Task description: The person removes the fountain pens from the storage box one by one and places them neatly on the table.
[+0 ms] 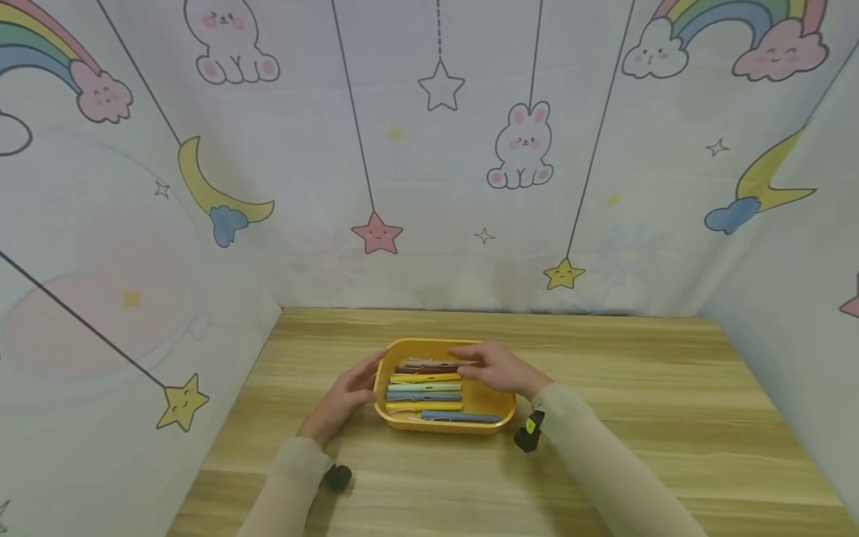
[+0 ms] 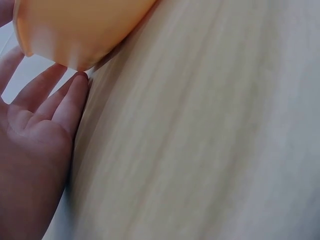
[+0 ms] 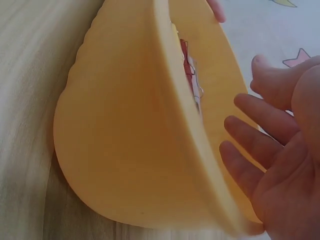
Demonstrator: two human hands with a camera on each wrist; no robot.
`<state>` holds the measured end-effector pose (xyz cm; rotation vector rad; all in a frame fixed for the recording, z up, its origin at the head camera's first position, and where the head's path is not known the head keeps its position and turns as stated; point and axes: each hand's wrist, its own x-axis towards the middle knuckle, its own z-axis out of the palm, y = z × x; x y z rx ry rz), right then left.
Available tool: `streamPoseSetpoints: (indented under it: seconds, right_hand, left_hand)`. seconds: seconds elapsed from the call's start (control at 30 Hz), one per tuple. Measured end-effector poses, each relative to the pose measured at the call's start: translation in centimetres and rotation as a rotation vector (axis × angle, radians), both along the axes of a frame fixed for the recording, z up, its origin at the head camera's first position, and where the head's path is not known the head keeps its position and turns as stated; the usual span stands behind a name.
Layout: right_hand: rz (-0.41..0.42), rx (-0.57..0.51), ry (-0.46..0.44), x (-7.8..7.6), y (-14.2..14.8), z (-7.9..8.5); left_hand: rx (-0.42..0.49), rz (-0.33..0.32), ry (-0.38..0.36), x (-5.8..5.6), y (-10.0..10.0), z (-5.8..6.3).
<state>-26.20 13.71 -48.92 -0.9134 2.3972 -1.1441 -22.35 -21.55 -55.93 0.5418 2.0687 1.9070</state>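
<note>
A yellow plastic basket [image 1: 482, 394] with rounded corners stands on the table. Several pens with wire clips lie crosswise inside: a dark red pen [image 1: 426, 369] at the back, then yellow, mint green [image 1: 424, 388] and blue ones, and another blue pen [image 1: 463, 417] along the front wall. My left hand [image 1: 341, 399] is at the basket's left end; in the left wrist view its extended fingertips touch the outer wall [image 2: 80, 30]. Over the right back part of the basket hovers my right hand [image 1: 499, 367], fingers loosely spread and holding nothing in the right wrist view, near the pens' ends.
The wood-grain table [image 1: 604, 462] extends around the basket on all sides. White cloth walls [image 1: 456, 276] printed with stars, moons and rabbits enclose it at the back, left and right. A small black device [image 1: 529, 434] sits at the right wrist, another [image 1: 338, 477] at the left.
</note>
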Motion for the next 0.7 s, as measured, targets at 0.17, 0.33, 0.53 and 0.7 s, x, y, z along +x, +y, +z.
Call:
streamPoseSetpoints:
  seconds: [0.17,0.33,0.53,0.7]
  right_hand:
    - [-0.004,0.074,0.029,-0.2,-0.5,0.1]
    - [-0.001,0.138,0.060,-0.6,-1.0,-0.1]
    - [0.002,0.198,0.072,-0.7,-1.6,-0.2]
    - [0.002,0.241,0.112,-0.9,-1.8,-0.6]
  left_hand:
    - [0.007,-0.007,0.004,-0.1,-0.1,-0.2]
    - [0.009,-0.007,0.008,-0.2,-0.1,-0.3]
    - [-0.009,0.004,-0.010,-0.1,0.0,-0.1]
    - [-0.002,0.003,-0.002,-0.1,0.0,-0.1]
